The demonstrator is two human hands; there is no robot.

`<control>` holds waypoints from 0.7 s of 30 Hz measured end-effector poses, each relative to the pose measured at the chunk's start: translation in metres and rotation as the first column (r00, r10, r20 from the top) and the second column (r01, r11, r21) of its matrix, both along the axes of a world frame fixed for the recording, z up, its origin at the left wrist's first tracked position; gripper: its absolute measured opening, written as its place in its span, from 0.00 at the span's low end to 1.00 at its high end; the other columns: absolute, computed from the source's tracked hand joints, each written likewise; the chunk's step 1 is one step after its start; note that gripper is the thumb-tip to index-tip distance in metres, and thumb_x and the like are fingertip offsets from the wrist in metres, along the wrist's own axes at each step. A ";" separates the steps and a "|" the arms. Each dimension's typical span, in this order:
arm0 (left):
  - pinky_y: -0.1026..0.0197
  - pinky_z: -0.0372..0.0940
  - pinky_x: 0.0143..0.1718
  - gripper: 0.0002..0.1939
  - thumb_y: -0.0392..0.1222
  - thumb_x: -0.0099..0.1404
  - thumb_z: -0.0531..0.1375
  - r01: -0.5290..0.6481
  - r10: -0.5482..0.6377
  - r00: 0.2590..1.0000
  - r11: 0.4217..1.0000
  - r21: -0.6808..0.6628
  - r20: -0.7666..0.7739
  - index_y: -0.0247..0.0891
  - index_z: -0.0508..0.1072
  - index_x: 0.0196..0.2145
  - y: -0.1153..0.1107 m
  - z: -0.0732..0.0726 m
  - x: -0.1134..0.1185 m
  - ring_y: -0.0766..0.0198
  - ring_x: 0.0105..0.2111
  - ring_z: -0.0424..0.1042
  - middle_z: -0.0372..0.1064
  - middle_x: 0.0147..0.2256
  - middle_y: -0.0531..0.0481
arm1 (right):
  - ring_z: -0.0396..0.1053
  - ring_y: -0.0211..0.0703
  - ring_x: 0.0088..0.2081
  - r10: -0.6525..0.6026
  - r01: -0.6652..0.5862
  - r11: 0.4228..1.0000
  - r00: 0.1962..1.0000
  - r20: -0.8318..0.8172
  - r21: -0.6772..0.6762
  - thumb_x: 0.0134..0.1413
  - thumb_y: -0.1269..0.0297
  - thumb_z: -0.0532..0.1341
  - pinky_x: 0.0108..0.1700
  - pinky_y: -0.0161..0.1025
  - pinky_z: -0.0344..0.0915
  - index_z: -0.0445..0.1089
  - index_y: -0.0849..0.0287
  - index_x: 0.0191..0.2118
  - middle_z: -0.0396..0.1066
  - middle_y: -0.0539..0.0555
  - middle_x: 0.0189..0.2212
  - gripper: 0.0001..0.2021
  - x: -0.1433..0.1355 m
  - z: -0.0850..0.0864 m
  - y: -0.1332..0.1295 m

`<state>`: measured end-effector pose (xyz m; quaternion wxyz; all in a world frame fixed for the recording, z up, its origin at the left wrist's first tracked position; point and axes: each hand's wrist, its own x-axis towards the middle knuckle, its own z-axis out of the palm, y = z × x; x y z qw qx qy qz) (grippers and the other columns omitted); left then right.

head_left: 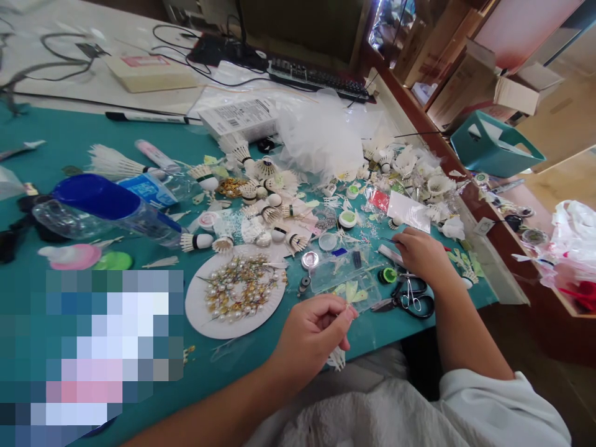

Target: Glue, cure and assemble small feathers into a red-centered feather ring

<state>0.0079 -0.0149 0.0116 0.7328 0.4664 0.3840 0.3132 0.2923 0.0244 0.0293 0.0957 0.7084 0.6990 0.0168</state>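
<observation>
A small pale yellow-green flower (351,292), seemingly made of feather petals, is pinched by its base between the thumb and fingers of my left hand (316,332). To the right and farther back, my right hand (421,251) is closed on slim tweezers (387,240), whose tips point left over small loose beads. Below that hand lie scissors (421,304) with black handles. An open green-rimmed jar (387,275) and a clear plastic case (326,273) sit between the two hands. Left of my left hand, a white paper plate (198,310) carries pearl and gold bead sprays.
Many shuttlecocks (203,241) and loose feathers cover the middle of the green mat (93,133). White netting (321,139) is heaped behind them, near a keyboard (316,79). A blue scoop-like container (97,195) lies at left. A teal bin (493,149) stands at right.
</observation>
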 end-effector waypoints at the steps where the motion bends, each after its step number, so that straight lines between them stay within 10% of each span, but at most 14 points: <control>1: 0.68 0.63 0.20 0.14 0.49 0.59 0.65 0.000 0.000 1.000 1.000 0.000 0.000 0.35 0.75 0.24 0.000 0.000 0.000 0.70 0.17 0.70 0.71 0.25 0.51 | 0.73 0.48 0.43 0.000 0.000 1.000 1.000 0.000 -0.002 0.66 0.69 0.54 0.35 0.38 0.58 0.78 0.57 0.44 0.77 0.58 0.42 0.14 0.000 0.000 0.000; 21: 0.68 0.62 0.21 0.13 0.47 0.60 0.64 0.006 -0.006 1.000 1.000 -0.008 0.004 0.35 0.75 0.24 0.000 0.000 0.000 0.70 0.17 0.70 0.68 0.21 0.55 | 0.74 0.47 0.42 0.125 -0.116 0.980 0.991 -0.047 0.164 0.66 0.71 0.54 0.34 0.38 0.60 0.77 0.58 0.46 0.76 0.56 0.39 0.14 -0.016 0.023 -0.028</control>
